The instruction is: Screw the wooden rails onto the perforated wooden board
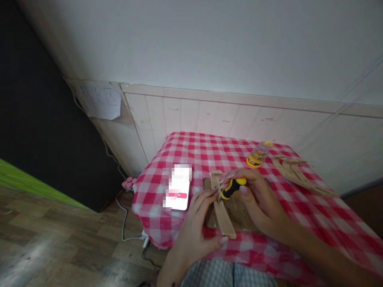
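Screwdriver (234,187): was pinched, tilted, by the right hand (259,199).
Strip (223,219): was laid across the board (243,215) on the surface (206,147), touched by the spread left hand (197,219).
Tip (220,199): was barely made out.
Right forearm (317,247): was cut off.

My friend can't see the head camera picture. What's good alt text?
A person's right hand holds a black-and-yellow screwdriver at a pale strip on a brown board, the left hand touching the strip. A phone lies on the checked tablecloth.
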`<state>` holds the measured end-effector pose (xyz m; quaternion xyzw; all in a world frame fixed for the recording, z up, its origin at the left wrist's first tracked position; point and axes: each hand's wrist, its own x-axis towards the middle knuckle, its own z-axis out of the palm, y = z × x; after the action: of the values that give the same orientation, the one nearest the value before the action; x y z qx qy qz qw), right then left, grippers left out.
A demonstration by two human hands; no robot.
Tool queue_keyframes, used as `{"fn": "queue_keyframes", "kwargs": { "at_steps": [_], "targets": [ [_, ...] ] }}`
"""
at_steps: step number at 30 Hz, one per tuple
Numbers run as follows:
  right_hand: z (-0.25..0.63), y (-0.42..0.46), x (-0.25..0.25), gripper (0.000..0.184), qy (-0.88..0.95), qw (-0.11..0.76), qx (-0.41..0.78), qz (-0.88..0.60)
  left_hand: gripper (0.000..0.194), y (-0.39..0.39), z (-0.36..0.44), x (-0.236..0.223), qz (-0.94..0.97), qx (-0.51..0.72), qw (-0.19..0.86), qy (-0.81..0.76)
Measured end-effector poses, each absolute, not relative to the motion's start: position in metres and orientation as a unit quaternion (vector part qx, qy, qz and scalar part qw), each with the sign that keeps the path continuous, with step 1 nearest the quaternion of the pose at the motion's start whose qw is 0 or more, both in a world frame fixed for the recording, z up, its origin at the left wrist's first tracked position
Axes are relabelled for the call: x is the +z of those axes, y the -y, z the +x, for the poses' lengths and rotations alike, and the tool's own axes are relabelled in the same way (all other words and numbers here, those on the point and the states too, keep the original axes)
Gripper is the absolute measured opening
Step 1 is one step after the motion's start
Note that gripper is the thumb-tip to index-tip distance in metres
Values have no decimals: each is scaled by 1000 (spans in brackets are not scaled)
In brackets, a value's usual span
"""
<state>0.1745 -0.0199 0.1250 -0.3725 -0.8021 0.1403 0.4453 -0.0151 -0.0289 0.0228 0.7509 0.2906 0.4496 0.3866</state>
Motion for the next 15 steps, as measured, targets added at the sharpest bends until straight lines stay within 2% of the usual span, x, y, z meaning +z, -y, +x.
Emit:
{"fn": "queue_keyframes", "kwargs": {
  "at_steps": [4, 10, 15],
  "targets": [
    [175, 19, 123, 29, 804, 443, 142, -371, 83, 29, -15, 23, 749, 450, 389, -292],
    [175, 17, 126, 28, 780, 489, 191, -340, 85, 28, -16, 25, 751, 445, 389, -294],
    [175, 15, 124, 27, 782, 482, 188, -347, 86, 28, -16, 24, 752, 443, 390, -294]
  ]
}}
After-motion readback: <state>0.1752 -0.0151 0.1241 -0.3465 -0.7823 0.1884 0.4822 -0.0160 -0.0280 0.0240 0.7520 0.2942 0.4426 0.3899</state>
